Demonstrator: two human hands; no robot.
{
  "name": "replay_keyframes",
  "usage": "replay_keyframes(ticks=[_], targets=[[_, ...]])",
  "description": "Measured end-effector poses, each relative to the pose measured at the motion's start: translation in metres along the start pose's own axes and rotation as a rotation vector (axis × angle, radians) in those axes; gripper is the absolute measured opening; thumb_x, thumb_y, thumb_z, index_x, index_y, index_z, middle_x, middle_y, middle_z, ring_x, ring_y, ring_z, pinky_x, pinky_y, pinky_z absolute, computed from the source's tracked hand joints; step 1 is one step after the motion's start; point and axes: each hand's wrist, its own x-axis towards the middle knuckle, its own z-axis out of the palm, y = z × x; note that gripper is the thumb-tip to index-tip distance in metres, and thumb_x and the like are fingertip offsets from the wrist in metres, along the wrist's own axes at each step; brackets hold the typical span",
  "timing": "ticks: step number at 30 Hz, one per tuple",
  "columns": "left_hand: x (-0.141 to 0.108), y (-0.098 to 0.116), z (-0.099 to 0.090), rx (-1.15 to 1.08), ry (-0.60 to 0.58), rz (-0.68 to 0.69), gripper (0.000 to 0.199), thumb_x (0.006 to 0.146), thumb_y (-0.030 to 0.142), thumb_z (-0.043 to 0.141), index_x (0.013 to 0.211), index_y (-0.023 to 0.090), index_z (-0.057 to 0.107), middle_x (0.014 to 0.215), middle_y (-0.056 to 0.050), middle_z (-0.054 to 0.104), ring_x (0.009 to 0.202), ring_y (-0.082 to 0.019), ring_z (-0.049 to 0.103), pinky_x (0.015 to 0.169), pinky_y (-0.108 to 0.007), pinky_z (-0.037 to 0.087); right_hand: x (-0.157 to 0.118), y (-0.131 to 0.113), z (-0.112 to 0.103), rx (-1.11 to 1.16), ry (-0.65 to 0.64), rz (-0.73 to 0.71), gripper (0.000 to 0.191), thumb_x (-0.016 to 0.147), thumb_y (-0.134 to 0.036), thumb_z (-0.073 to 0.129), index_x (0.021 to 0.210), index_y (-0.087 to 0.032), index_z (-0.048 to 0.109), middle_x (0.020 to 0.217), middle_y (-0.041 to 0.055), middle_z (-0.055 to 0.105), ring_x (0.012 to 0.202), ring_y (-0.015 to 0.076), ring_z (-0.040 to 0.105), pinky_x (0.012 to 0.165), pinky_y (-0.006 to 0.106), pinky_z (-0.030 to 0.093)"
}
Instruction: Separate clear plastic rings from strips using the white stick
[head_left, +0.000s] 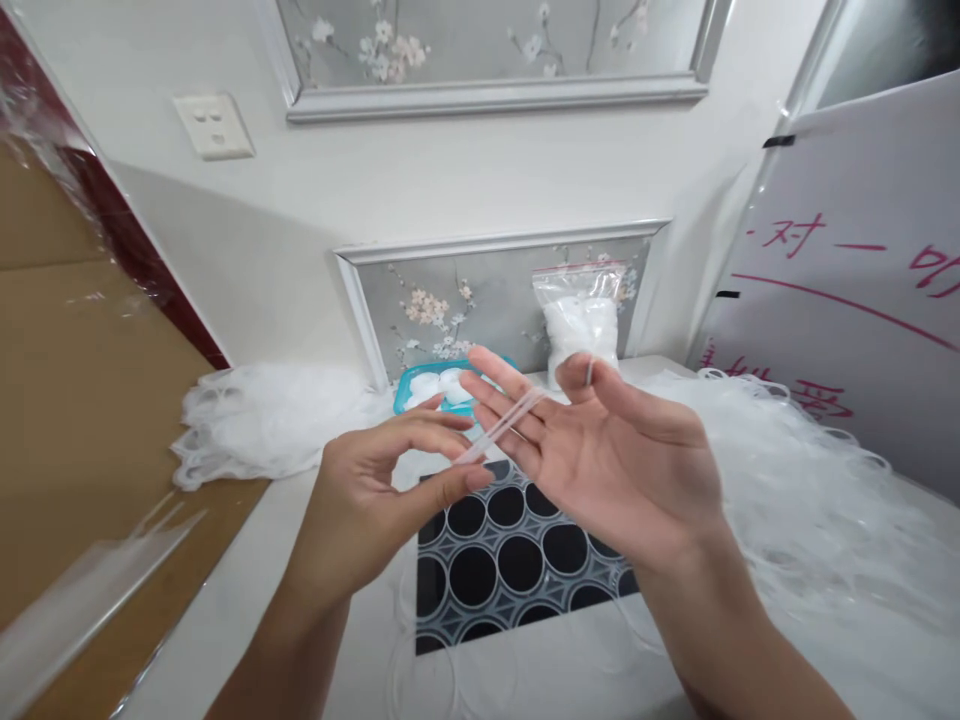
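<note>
A thin, clear stretched band (501, 425) runs between my two hands above the table. My left hand (390, 480) pinches its lower end between thumb and fingertips. My right hand (619, 455) is turned palm up with its fingers spread, and the band's other end lies against the base of those fingers. Whether it loops around a finger, I cannot tell. A pale strand also shows at the right thumb's tip. Beneath both hands lies a black mat (519, 563) patterned with circles, partly hidden by them.
Behind my hands stands a blue tray (403, 390) of white round pieces, beside a zip bag (581, 320) filled with white material. Clear ring-shaped pieces are heaped at right (810, 480); translucent bundles (262, 420) lie at left. Cardboard (75, 380) borders the left side.
</note>
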Motion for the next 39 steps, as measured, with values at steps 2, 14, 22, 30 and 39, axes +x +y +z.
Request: replay_keyframes(ticks=[2,14,22,30,39], targets=[[-0.003,0.005,0.0,0.089,-0.005,-0.028,0.008,0.079,0.031,0.076,0.076,0.028,0.069,0.094,0.004,0.071,0.104,-0.019,0.063,0.101,-0.037,0.043,-0.002,-0.001,0.001,0.002,-0.012,-0.003,0.01,0.088,-0.037,0.06,0.086,-0.032,0.069,0.128,-0.0034,0.062,0.137,0.0207,0.042,0.119,0.045,0.024],[0.0,0.014,0.006,0.2,-0.194,-0.132,0.019,0.09,0.041,0.06,0.083,0.027,0.071,0.089,0.001,0.066,0.089,-0.016,0.061,0.079,-0.027,0.048,-0.001,0.0,0.0,-0.08,0.015,0.021,0.013,0.087,-0.042,0.06,0.085,-0.031,0.067,0.132,-0.0031,0.06,0.138,0.0216,0.04,0.119,0.046,0.025],[0.002,0.01,0.012,0.144,-0.185,-0.112,0.011,0.085,0.032,0.068,0.078,0.024,0.072,0.086,-0.002,0.067,0.082,-0.016,0.061,0.074,-0.029,0.048,-0.002,-0.001,-0.001,-0.157,0.07,0.014,0.015,0.085,-0.045,0.064,0.087,-0.03,0.067,0.135,-0.0018,0.057,0.137,0.0237,0.041,0.116,0.047,0.032],[0.002,0.013,0.008,-0.221,-0.235,-0.089,0.008,0.082,0.02,0.072,0.084,0.028,0.073,0.092,0.0,0.071,0.092,-0.018,0.064,0.088,-0.034,0.049,-0.001,-0.006,-0.002,-0.156,0.069,0.036,0.01,0.084,-0.039,0.065,0.084,-0.03,0.069,0.129,-0.0029,0.062,0.133,0.0246,0.046,0.115,0.048,0.033],[-0.001,0.01,0.006,-0.042,-0.076,-0.135,0.012,0.083,0.033,0.071,0.074,0.025,0.072,0.058,0.003,0.057,0.055,-0.011,0.048,0.051,-0.023,0.038,0.01,0.003,-0.007,-0.15,0.038,0.071,0.013,0.085,-0.041,0.064,0.086,-0.03,0.069,0.124,-0.0016,0.065,0.129,0.0232,0.051,0.113,0.047,0.035]])
